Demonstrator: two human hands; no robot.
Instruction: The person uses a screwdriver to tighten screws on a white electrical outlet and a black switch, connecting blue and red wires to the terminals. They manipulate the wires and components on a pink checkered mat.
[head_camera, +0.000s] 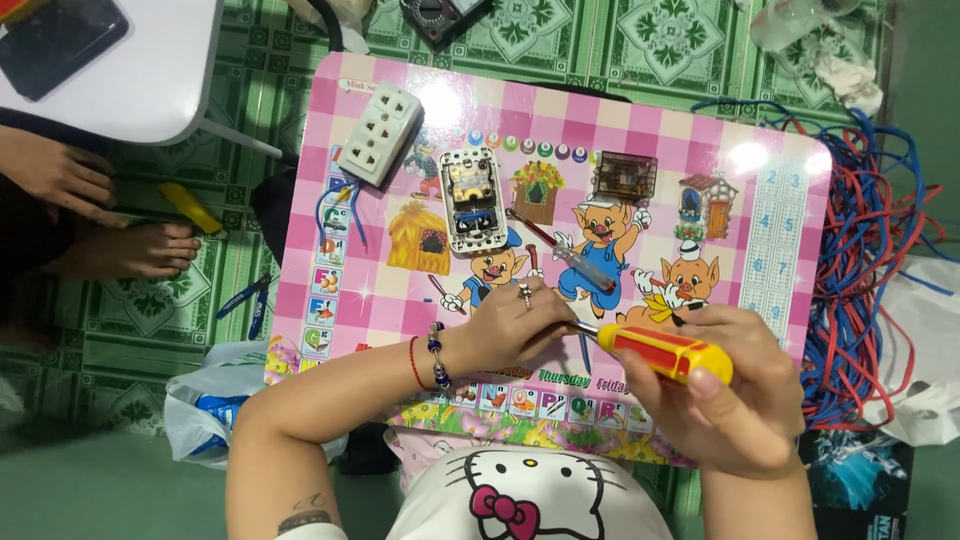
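A: Resting on the pink checked cartoon lap table (380, 330), what's in hand?
B: Right hand (735, 400) grips a red-and-yellow plastic-handled screwdriver (665, 352); left hand (510, 325) pinches shut near its tip, on what I cannot tell. Best kept square.
A: Packages?
B: White plastic bag (205, 410), lower left; dark box (860, 480), lower right

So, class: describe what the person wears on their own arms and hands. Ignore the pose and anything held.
Both forearms are bare, with no sleeves. The left hand has a silver ring on one finger, and its wrist carries a thin red string bracelet beside a bracelet of dark beads. A small dark tattoo marks the left forearm. The right hand wears nothing visible.
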